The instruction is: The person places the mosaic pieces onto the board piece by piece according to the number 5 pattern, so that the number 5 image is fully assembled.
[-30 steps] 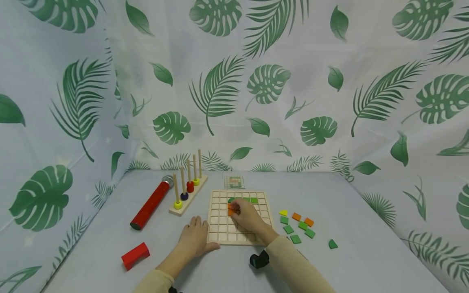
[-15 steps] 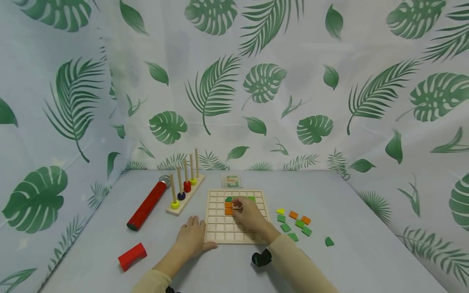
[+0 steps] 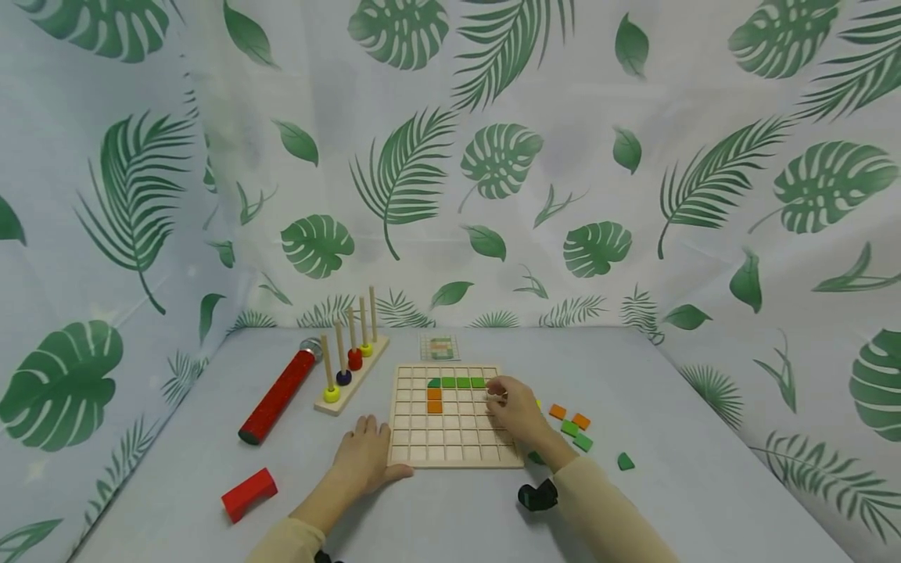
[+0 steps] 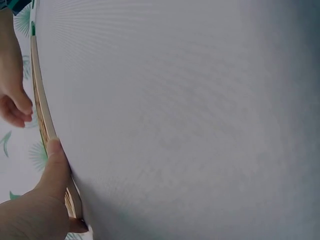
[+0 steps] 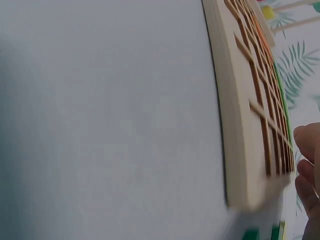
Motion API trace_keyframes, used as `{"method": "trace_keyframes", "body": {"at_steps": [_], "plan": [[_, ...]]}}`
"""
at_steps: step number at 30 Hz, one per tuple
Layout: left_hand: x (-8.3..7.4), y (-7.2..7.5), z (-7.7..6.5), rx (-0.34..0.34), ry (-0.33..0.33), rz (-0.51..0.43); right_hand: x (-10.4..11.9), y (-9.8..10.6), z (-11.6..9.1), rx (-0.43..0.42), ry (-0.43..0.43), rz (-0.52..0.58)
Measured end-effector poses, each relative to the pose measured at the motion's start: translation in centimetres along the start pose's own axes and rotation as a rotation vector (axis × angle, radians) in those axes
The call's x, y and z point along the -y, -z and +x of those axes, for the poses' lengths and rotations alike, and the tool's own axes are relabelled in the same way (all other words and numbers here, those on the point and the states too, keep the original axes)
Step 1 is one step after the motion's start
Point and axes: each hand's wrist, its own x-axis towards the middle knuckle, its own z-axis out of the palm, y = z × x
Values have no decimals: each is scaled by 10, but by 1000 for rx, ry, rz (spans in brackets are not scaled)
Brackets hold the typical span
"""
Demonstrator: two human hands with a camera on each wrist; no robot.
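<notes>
A square wooden grid board (image 3: 457, 450) lies on the table. In it sit a row of green square tiles (image 3: 462, 382), a dark green rounded piece (image 3: 433, 383) at the row's left end and two orange tiles (image 3: 435, 401) below that piece. My left hand (image 3: 362, 453) rests at the board's front left corner, fingers extended along the left side. Its thumb (image 4: 55, 155) touches the front edge in the left wrist view. Over the board's right side hovers my right hand (image 3: 519, 410), fingers loosely bent, nothing visible between them.
Loose orange tiles (image 3: 558, 411), green tiles (image 3: 583, 442) and a green rounded piece (image 3: 626, 461) lie right of the board. A pattern card (image 3: 439, 348) is behind it. Leftward are a peg stand with beads (image 3: 352, 383), a red microphone (image 3: 278, 396) and a red block (image 3: 249, 494).
My right hand has moved right, away from the orange tiles, toward the board's right edge. Both orange tiles and the green row now show uncovered. My left hand stays at the corner.
</notes>
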Motion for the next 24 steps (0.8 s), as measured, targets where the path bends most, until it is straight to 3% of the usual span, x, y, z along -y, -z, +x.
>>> {"method": "trace_keyframes", "body": {"at_steps": [13, 24], "plan": [[1, 2, -1, 30, 3, -22, -34, 50, -25, -44, -158, -123], [0, 2, -1, 34, 3, -30, -47, 69, -40, -31, -209, -220]]}}
